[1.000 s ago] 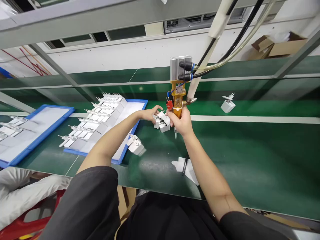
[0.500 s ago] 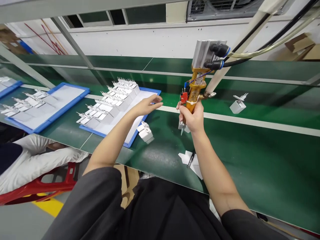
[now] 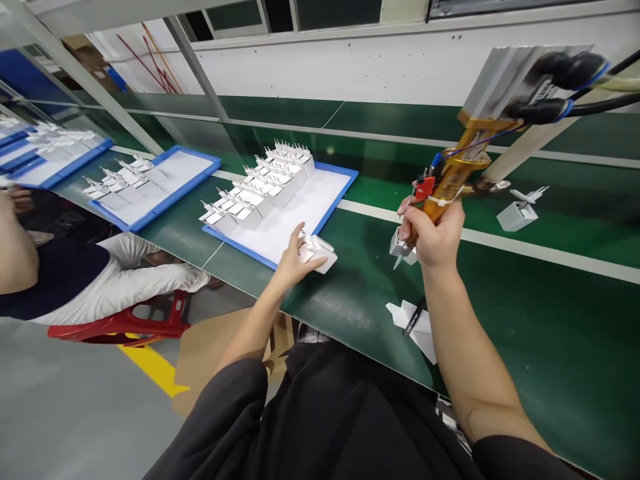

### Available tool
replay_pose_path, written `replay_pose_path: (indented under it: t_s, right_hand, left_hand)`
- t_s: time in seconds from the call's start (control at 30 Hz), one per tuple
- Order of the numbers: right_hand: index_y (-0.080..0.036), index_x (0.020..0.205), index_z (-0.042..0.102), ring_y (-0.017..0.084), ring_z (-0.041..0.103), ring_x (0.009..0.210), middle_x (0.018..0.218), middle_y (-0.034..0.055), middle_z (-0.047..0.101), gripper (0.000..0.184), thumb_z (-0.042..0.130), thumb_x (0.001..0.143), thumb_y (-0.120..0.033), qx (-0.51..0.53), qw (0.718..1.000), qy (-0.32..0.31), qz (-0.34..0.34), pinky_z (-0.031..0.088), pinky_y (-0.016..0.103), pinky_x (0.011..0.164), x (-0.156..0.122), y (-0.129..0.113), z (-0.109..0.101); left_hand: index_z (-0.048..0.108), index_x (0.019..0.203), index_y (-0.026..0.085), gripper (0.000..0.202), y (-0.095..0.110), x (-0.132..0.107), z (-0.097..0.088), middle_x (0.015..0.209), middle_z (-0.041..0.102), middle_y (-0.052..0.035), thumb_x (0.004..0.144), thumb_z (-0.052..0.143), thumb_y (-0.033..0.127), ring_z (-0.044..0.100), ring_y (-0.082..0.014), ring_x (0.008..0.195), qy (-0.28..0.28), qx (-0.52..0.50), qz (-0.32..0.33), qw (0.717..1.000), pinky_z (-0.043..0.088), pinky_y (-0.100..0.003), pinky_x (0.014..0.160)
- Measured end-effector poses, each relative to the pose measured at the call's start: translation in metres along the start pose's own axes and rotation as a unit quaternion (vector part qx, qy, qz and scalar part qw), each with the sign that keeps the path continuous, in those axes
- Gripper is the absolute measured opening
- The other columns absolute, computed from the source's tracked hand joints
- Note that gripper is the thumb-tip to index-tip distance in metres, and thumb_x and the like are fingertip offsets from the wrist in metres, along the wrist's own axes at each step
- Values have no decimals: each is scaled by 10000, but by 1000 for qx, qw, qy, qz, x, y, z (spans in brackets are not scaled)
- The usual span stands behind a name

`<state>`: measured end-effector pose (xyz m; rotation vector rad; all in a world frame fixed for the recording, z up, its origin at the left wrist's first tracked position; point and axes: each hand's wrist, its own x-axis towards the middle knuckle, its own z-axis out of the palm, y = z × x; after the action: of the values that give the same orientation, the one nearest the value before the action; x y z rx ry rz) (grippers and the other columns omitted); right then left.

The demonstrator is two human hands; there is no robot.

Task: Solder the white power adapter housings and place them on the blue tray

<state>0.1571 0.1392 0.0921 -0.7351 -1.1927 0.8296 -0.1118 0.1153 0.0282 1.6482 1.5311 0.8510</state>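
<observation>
My left hand (image 3: 291, 261) is closed round a small white box-shaped part (image 3: 320, 252), thumb on the near side and fingers on the far side. The part is beside the right edge of a blue-rimmed tray (image 3: 345, 188). In my right hand (image 3: 440, 233) is a gold pneumatic hand tool (image 3: 463, 160) with a small red switch (image 3: 425, 189) and a pointed nozzle slanting down. Just behind the nozzle, partly hidden by my fingers, is another white box-shaped part (image 3: 397, 245).
Rows of white parts (image 3: 270, 177) with thin prongs stand in the tray. Another blue-rimmed tray (image 3: 145, 223) lies to its left. A single white part (image 3: 517, 213) stands at right, and a white sheet with a black band (image 3: 413, 327) lies nearby. A seated co-worker (image 3: 75, 267) is at far left.
My left hand has come down from above the tray and taken hold of the white part on the bench. My right hand still grips the tool. The view has shifted left.
</observation>
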Motion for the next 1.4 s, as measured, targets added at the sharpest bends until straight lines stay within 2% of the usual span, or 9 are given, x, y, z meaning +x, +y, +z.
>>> replay_pose_path:
  t_s: [0.13, 0.23, 0.4, 0.5, 0.73, 0.97, 1.1, 1.3, 1.4]
  right_hand:
    - [-195, 825, 466, 26, 448, 346, 704, -63, 589, 151, 584, 731, -195, 2, 1000, 10, -5, 343, 195, 328, 0, -4, 1]
    - [-193, 808, 473, 35, 452, 339, 691, -54, 596, 137, 585, 729, -187, 7, 1000, 18, -4, 335, 199, 323, -1, -8, 3]
    - [-199, 775, 484, 51, 457, 335, 657, -45, 592, 151, 598, 691, -149, 13, 999, 30, 1, 344, 208, 311, -3, -11, 4]
    - [-200, 762, 487, 57, 456, 330, 637, -41, 590, 156, 600, 673, -138, 13, 999, 33, 8, 350, 217, 317, -4, -12, 6]
    - [-208, 874, 516, 79, 434, 312, 636, -39, 602, 263, 605, 649, -107, 25, 999, 43, 9, 327, 240, 294, -4, -11, 5]
    - [-198, 828, 513, 71, 458, 340, 650, -63, 603, 184, 600, 677, -138, 12, 999, 37, 21, 356, 225, 319, -6, -16, 7]
    - [-189, 883, 519, 77, 445, 331, 639, -64, 599, 238, 598, 667, -125, 12, 999, 44, 18, 336, 232, 308, -6, -18, 10]
    - [-194, 823, 498, 78, 448, 327, 641, -60, 610, 204, 601, 666, -114, 20, 999, 43, 16, 346, 235, 307, -5, -15, 9]
    - [-193, 784, 496, 70, 447, 326, 639, -58, 610, 167, 598, 678, -116, 19, 999, 39, 8, 353, 228, 311, -5, -13, 7]
  left_hand:
    - [373, 1436, 232, 862, -16, -16, -43, 1330, 569, -134, 747, 519, 729, 575, -335, 1201, 19, -241, -24, 970, 516, -471, 962]
    - [421, 1401, 216, 866, -32, -23, -78, 1336, 569, -134, 721, 545, 738, 536, -348, 1256, 80, -250, -21, 965, 503, -490, 995]
    - [211, 1506, 245, 1184, -56, -9, -129, 1399, 518, -148, 541, 840, 520, 459, -380, 1328, 254, -1, -54, 966, 374, -543, 1101]
    - [189, 1517, 251, 1142, -62, 10, -145, 1404, 513, -157, 587, 837, 396, 448, -399, 1330, 268, 171, -61, 946, 332, -566, 1110]
    - [122, 1531, 135, 1098, -71, 38, -148, 1468, 431, -209, 655, 764, 295, 434, -398, 1332, 235, 249, -50, 938, 355, -513, 1085]
    - [133, 1531, 148, 1051, -90, 39, -144, 1502, 393, -191, 671, 721, 290, 438, -355, 1335, 316, 233, -37, 919, 352, -471, 1101]
    - [121, 1533, 152, 1045, -92, 37, -142, 1501, 388, -189, 690, 716, 318, 446, -335, 1325, 319, 233, -23, 918, 351, -453, 1103]
    - [120, 1540, 113, 1095, -79, 27, -144, 1428, 469, -210, 672, 747, 343, 395, -422, 1330, 280, 299, -104, 906, 322, -546, 1098]
    - [116, 1539, 96, 1088, -73, 25, -145, 1434, 455, -230, 681, 748, 316, 420, -418, 1317, 255, 323, -120, 904, 349, -532, 1088]
